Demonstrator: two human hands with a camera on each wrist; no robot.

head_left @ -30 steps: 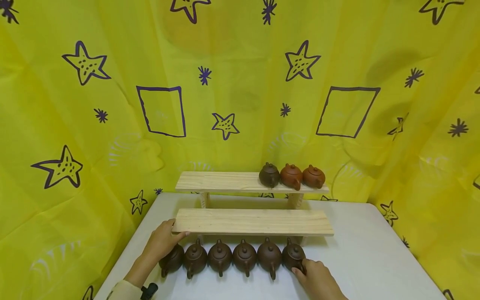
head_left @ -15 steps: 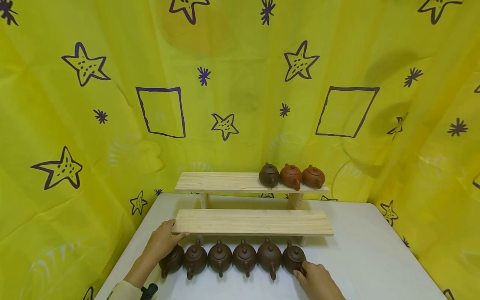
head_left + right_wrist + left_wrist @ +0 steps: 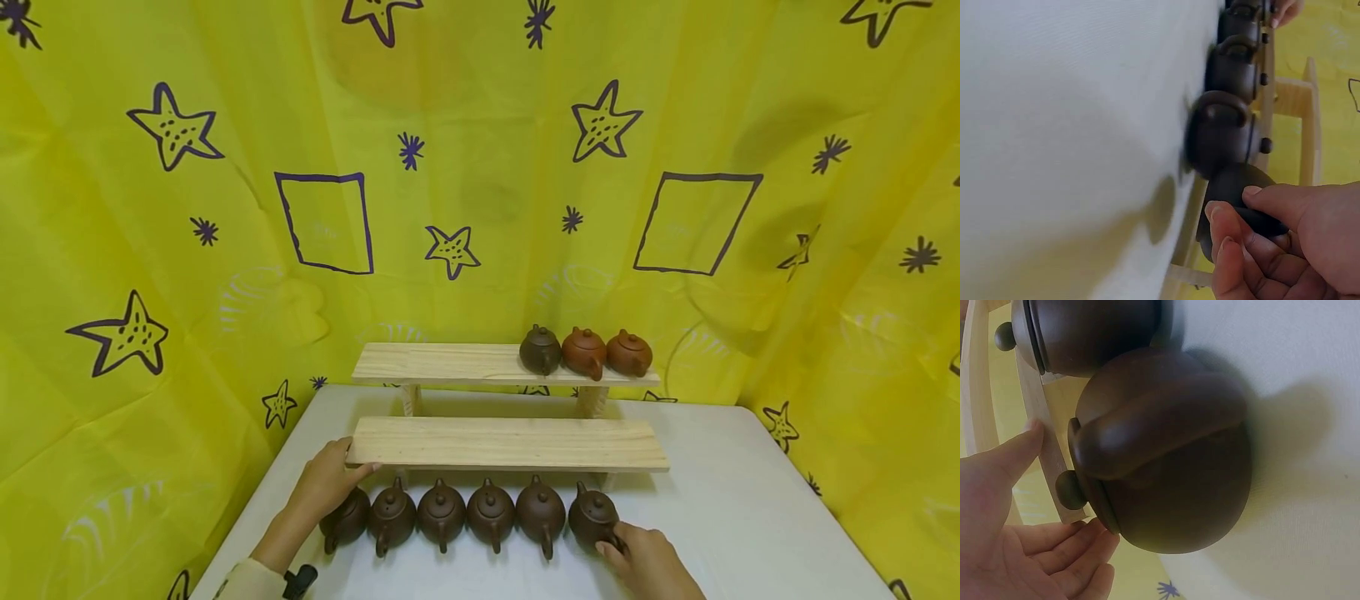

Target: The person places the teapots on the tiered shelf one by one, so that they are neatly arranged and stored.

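In the head view, my right hand (image 3: 651, 560) pinches the handle of a dark brown teapot (image 3: 591, 510), the rightmost of a front row. In the right wrist view, thumb and fingers close on that handle, and the teapot (image 3: 1229, 181) overlaps its neighbour. My left hand (image 3: 324, 482) grips the left end of the lower wooden shelf (image 3: 510, 443). Its thumb (image 3: 1030, 434) lies on the front edge and its fingers bend at the board's end, close above the leftmost teapot (image 3: 1172, 481). That teapot's lid knob stands between thumb and fingers.
Several more brown teapots (image 3: 441, 510) line the white table (image 3: 735, 517) in front of the lower shelf. The upper shelf (image 3: 435, 362) bears a dark teapot (image 3: 540, 352) and two reddish ones (image 3: 583, 352) at its right. A yellow patterned curtain (image 3: 480, 167) hangs behind and at both sides.
My right hand has moved slightly right with the rightmost teapot, and a gap now shows between it and its neighbour. My left hand stays at the shelf end.
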